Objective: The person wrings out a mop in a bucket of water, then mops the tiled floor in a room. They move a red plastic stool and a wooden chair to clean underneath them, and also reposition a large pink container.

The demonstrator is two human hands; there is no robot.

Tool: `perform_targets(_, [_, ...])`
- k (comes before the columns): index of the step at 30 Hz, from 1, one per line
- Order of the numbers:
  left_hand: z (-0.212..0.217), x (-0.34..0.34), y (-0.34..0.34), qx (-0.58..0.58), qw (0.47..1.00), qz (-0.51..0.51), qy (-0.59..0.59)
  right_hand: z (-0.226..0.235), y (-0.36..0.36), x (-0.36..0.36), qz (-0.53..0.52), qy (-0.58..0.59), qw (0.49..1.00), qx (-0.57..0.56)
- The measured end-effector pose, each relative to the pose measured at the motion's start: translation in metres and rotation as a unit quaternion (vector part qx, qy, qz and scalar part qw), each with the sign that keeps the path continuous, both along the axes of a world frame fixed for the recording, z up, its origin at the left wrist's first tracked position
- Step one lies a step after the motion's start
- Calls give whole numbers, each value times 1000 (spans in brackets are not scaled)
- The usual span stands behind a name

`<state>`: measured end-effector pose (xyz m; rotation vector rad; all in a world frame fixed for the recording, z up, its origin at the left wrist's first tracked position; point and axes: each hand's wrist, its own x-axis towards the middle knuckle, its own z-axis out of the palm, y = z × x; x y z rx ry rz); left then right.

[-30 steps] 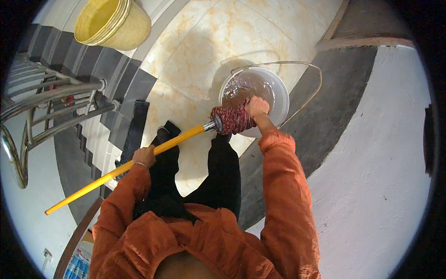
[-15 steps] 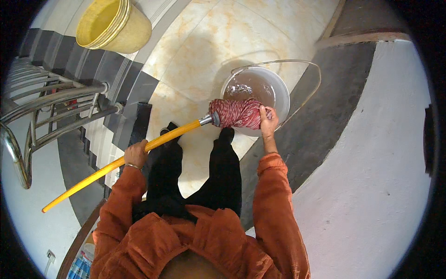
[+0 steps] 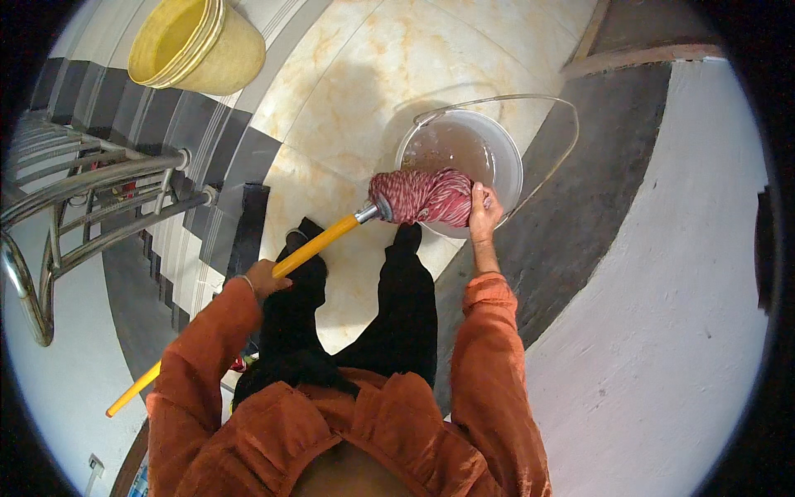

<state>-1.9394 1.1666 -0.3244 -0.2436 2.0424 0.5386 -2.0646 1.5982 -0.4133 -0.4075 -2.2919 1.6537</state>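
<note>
With the left hand closed round the yellow handle and right-hand fingers clamped on the red mop head over the bucket, squeeze downward so water drips inside.

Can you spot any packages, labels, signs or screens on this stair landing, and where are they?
No packages, signs, labels or screens show plainly here.
Only plain containers: a white round plastic bucket of murky water by the red string mop head, and stacked yellow plastic buckets at upper left.
A small pale plate low on the wall at lower left is too small to tell.
</note>
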Motion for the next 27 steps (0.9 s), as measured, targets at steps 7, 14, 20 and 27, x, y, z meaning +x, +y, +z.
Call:
perform_targets(7, [0,21,-7,-160,976,-98,113,49,-14,-13,201,-174,934,238])
perform_targets(14, [21,1,-7,-190,963,-118,151,61,-51,-61,264,-305,792,458])
perform_targets(20, [41,-24,4,-201,973,-95,58,50,-70,-87,293,-328,760,479])
perform_targets(27, [30,-38,3,-191,976,-96,49,17,-80,-120,297,-320,742,508])
